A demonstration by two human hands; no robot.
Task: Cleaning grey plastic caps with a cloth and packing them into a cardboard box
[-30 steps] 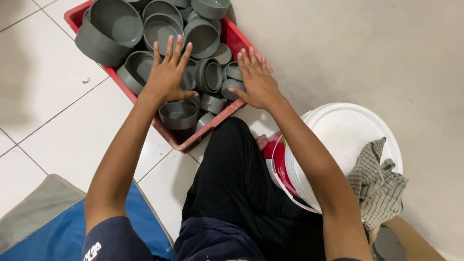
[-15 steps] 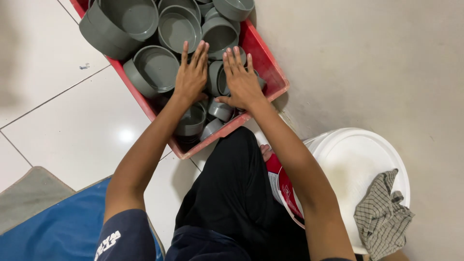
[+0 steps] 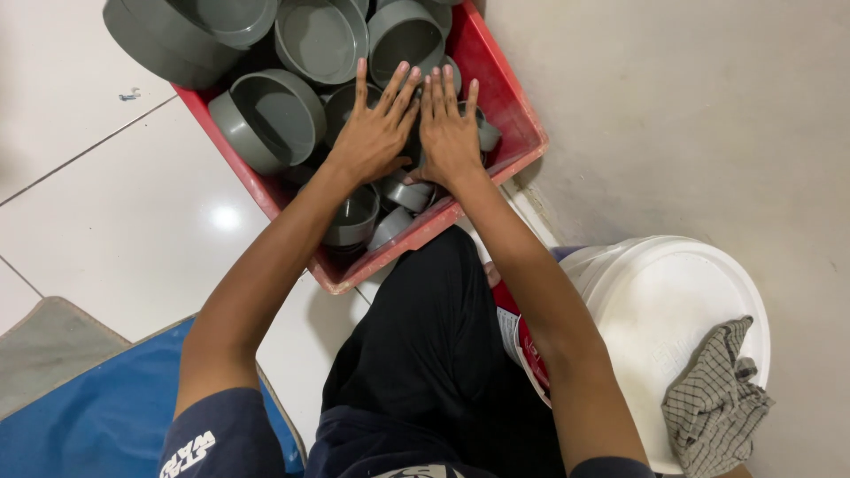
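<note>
Both hands have closed in since the earlier frames: they were spread apart over the crate, now they sit side by side, index fingers nearly touching. Left hand (image 3: 376, 133) lies flat, palm down, fingers extended and slightly fanned, on the grey pipe fittings (image 3: 354, 217) in the red crate (image 3: 509, 106). Right hand (image 3: 450, 133) is the same: flat, fingers straight, pointing to 12 o'clock, pressing on the smaller fittings. Neither hand has anything clasped; what the palms cover I cannot tell.

Crate sits on the floor at 12 o'clock from the person, tilted in view, its near corner touching the black-trousered knee (image 3: 434, 327). Bigger caps sit toward 11 o'clock: one large grey cap (image 3: 270, 115) on edge just left of the left hand, two round ones (image 3: 323, 35) above it. Small couplings are piled at the crate's near end, under both wrists.

At 4 o'clock: white bucket lid (image 3: 655, 310) with a checked cloth (image 3: 713, 398) lying on its right edge. Blue mat (image 3: 88, 416) at 8 o'clock on white floor tiles (image 3: 106, 221).
</note>
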